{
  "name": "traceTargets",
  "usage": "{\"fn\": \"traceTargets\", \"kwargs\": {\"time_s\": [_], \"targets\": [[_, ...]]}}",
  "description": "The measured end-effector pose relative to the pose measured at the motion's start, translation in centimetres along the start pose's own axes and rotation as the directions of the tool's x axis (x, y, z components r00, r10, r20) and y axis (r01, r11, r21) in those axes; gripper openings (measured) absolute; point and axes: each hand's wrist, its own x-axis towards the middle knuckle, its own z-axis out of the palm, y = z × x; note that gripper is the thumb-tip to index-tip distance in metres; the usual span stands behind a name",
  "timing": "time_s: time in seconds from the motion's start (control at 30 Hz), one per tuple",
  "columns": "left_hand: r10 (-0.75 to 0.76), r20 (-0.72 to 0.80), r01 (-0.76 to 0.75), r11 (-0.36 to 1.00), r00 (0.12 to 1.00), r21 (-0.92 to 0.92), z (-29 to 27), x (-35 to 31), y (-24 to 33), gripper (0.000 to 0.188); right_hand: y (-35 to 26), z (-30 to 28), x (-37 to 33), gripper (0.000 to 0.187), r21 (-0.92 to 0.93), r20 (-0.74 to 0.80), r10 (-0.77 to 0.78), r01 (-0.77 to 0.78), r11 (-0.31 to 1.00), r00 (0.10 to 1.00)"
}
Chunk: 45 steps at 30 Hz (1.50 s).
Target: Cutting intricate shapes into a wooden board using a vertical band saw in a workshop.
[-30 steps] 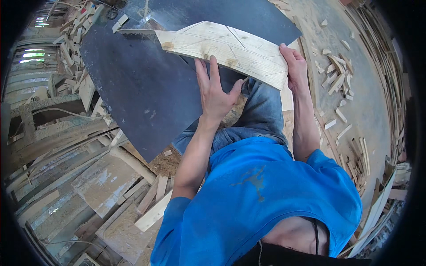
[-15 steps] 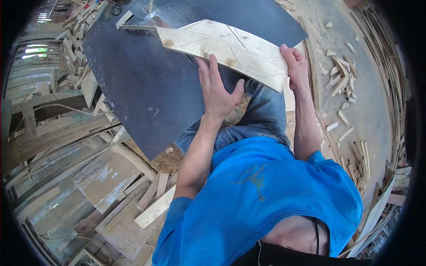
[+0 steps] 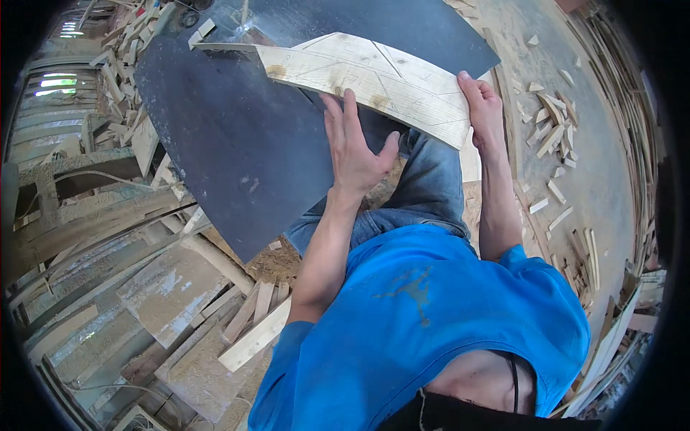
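Observation:
A pale wooden board with knots and pencil lines lies across the dark tabletop, its near edge jutting out over my legs. My right hand pinches the board's right end, thumb on top; the fingers underneath are partly hidden. Against the near edge rest the outstretched fingers of my left hand, with the thumb spread away to the right. From the board's left end a thin wooden strip reaches toward a small wood block. I cannot tell whether strip and board are joined.
Cut offcuts are scattered on the floor to the right, beside long stacked strips. Left of the table lie a heap of wood scraps and dusty planks. A loose pale plank lies near my left elbow.
The board has slid very slightly to the right, with both hands moving along with it. My grip looks the same.

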Motion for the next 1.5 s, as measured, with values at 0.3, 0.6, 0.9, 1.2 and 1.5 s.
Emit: {"fn": "traceTargets", "kwargs": {"time_s": [0.3,0.6,0.9,1.2,1.5], "targets": [[-0.012,-0.050,0.013,1.000,0.999,0.022,0.8,0.1,1.2,0.108,-0.8,-0.1,-1.8,0.043,-0.059,-0.035,-0.043,0.040,0.997,0.998],[-0.051,-0.121,0.048,0.999,0.991,-0.027,0.6,0.3,1.4,0.106,2.3,0.9,-3.3,0.040,0.009,-0.066,-0.146,0.147,0.989,0.987],[-0.022,-0.474,0.217,0.907,0.880,0.360,-16.9,7.8,-15.9,0.029,2.9,-2.1,-6.2,0.027,0.043,0.120,-0.076,0.071,0.997,0.990],[-0.199,0.465,-0.169,0.752,0.863,0.637,-24.1,25.1,-27.0,0.056,4.8,-3.4,-10.8,0.023,0.021,0.186,-0.048,0.045,0.999,0.981],[-0.143,-0.272,0.276,0.788,0.952,0.550,-35.0,26.9,-25.0,0.031,5.3,-3.7,-15.6,0.030,0.026,0.296,0.046,-0.056,0.998,0.954]]}}
